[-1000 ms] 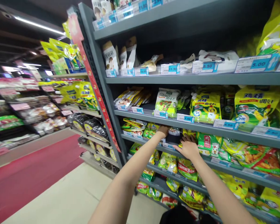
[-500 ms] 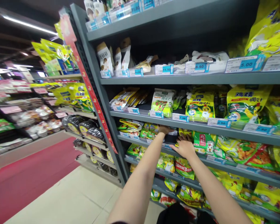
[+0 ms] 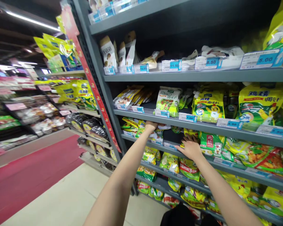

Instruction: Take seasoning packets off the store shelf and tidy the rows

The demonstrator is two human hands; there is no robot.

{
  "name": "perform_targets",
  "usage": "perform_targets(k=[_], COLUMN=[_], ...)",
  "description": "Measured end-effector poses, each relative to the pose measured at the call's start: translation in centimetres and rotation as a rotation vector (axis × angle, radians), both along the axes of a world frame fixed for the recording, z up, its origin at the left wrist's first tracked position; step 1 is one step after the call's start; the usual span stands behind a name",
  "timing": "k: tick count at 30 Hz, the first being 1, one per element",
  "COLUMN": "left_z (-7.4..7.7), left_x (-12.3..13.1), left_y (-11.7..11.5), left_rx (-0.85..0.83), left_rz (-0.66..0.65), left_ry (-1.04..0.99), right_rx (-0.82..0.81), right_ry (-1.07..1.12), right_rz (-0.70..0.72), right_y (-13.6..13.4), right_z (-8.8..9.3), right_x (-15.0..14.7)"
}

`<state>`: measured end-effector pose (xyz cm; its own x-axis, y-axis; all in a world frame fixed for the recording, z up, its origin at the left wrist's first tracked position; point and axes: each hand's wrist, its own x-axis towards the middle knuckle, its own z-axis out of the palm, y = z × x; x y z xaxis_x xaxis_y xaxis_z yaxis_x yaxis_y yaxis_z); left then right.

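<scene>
Both my arms reach into a grey store shelf [image 3: 217,129] at chest height. My left hand [image 3: 151,126] is closed over the tops of small green-and-white seasoning packets [image 3: 158,135] standing at the shelf's front. My right hand [image 3: 191,147] lies on the shelf's front edge, fingers spread and pointing inward, touching a yellow packet [image 3: 188,134] beside a green packet with a red label [image 3: 208,143]. Between my hands is a dark gap [image 3: 173,137] in the row of goods.
Yellow and green bags [image 3: 208,106] fill the shelf above, behind blue price tags [image 3: 187,117]. Lower shelves hold more packets [image 3: 188,169]. A red strip [image 3: 94,91] runs down the unit's left post. The aisle floor [image 3: 68,197] and a red mat [image 3: 30,175] lie to the left.
My left hand has moved left out of the dark gap and now grips the green-and-white packets. My right hand has stayed at the shelf edge.
</scene>
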<state>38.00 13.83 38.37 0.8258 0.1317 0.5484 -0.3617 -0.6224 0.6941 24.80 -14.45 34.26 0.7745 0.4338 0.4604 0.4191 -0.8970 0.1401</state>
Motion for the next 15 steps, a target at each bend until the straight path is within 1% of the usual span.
perform_targets(k=[2, 4, 7, 9, 11, 13, 15], left_z=[-0.1, -0.4, -1.1, -1.5, -1.7, -1.9, -2.0], left_x=[-0.2, -0.3, -0.3, -0.3, -0.1, 0.1, 0.4], left_y=[1.4, 2.4, 3.4, 3.9, 4.1, 4.2, 4.2], left_rx=[-0.074, -0.140, -0.223, -0.268, -0.305, -0.333, -0.350], left_rz=[-0.034, -0.094, -0.188, -0.228, -0.260, -0.285, -0.294], left_ry=[-0.015, -0.010, 0.017, 0.035, 0.043, 0.039, 0.027], right_rx=[-0.002, 0.015, 0.044, 0.045, 0.044, 0.053, 0.071], right_ry=[0.059, 0.123, 0.167, 0.179, 0.207, 0.235, 0.247], right_rz=[-0.018, -0.057, -0.108, -0.114, -0.133, -0.190, -0.258], right_y=[0.2, 1.1, 3.8, 6.1, 8.0, 8.9, 8.9], right_z=[0.6, 1.5, 3.2, 4.1, 4.5, 4.2, 3.6], right_x=[-0.4, -0.5, 0.7, 2.7, 5.2, 7.8, 10.0])
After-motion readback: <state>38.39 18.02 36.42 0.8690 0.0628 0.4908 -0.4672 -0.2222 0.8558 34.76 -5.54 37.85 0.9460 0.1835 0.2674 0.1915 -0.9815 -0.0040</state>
